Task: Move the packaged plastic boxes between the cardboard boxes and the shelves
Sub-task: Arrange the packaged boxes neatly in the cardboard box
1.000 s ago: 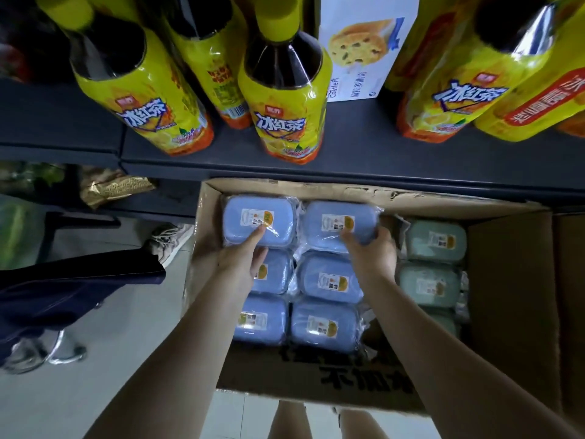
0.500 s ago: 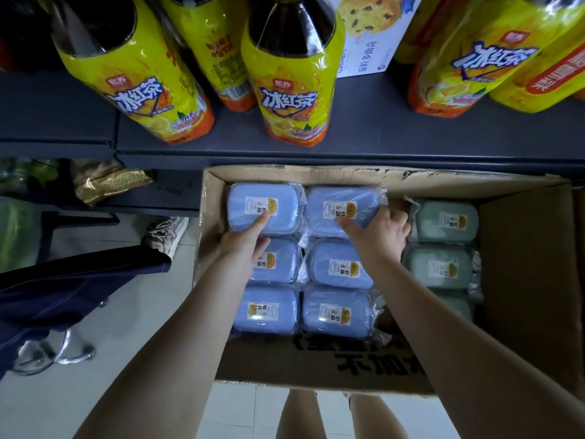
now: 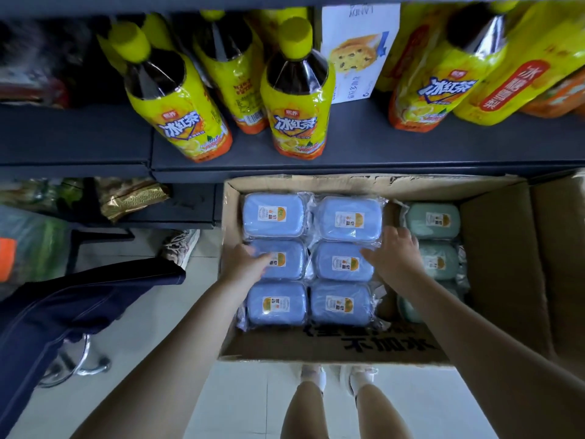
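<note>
The dark grey metal shelf (image 3: 79, 137) runs just behind the open brown cardboard box (image 3: 348, 346). Tall yellow-labelled tea bottles (image 3: 177, 122) stand along the shelf. The carton sits close under it, probably to keep any transfer short.

Inside the carton, six blue plastic boxes sealed in clear film (image 3: 273, 217) fill the left part in two columns of three. They are packed edge to edge, which should keep them from sliding.

The left hand (image 3: 245, 264) reaches in beside the carton's left wall. Its grip is apart, with the fingers laid fairly straight over the left half of the middle-left blue box (image 3: 291, 264). They touch the film but are not closed round it. That box lies under the fingers, with its outer edge beneath the palm.

Beside it is the middle-right blue box (image 3: 335, 264). The right hand (image 3: 395, 258) rests at that box's right edge, its grip likewise apart and the fingers spread. The thumb points across the box, and the other fingers point toward the gap next to the pale green film-wrapped boxes (image 3: 432, 220) lined along the right.

Both hands seem to frame the middle row from its outer sides, likely to squeeze and lift the pair together. Neither box is held yet. Blur makes the right hand's fingertip contact hard to tell.
</note>
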